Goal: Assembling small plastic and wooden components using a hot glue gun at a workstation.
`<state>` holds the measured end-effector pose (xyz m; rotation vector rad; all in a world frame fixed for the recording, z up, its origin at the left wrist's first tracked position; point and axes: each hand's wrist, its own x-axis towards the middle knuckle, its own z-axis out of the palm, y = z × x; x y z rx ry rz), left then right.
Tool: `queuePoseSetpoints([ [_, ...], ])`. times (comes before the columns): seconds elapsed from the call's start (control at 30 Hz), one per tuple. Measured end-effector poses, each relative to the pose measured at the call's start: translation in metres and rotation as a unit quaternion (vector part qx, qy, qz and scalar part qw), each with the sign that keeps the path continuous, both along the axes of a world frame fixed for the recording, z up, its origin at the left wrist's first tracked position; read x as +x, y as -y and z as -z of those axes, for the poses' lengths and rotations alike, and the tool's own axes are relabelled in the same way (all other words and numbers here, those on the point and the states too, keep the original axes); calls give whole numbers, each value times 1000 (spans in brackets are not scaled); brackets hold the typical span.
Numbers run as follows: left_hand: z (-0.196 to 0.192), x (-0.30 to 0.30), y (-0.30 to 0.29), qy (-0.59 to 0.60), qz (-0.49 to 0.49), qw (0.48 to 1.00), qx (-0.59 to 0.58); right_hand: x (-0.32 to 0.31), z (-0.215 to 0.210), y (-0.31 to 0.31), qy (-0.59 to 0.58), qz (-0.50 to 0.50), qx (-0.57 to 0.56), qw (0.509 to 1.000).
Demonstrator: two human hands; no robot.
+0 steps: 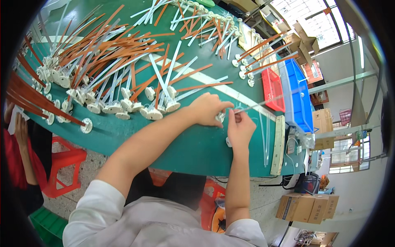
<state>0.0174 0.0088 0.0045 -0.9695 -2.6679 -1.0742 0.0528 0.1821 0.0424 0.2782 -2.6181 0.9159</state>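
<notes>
Close together over the green table [193, 148], my two hands work near its front edge. My left hand [207, 109] is closed, thumb and forefinger pinching a small white plastic piece [221, 117] that is mostly hidden. A thin pale strip [263, 102] slants up to the right from the pinched fingers of my right hand [242, 128]. The fingers cover the place where strip and piece might meet, so I cannot see whether they are joined. Another small white part [228, 142] lies beside my right wrist.
Many white round bases with brown and clear strips [123, 105] crowd the table's left side. Clear strips [265, 140] lie at right by a long pale bar [278, 144]. Beyond stand a red basket [272, 88] and blue bin [298, 94]. Another person's hand [20, 127] shows at far left.
</notes>
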Motion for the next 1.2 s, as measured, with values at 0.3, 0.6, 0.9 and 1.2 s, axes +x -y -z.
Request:
queuePoseSetpoints([
  [0.3,0,-4,-6,91,-70,990,81,-17,-28,-15,56,37,-106,992],
  [0.6,15,-6,-8,27,-90,993,75,-168,-7,-62,-79,108,-44,990],
  [0.9,5,-9,-12,26,-86,996,18,-229,29,-111,-64,123,112,984],
  [1.2,6,-10,-12,33,-79,996,14,-227,27,-103,-56,125,136,981],
])
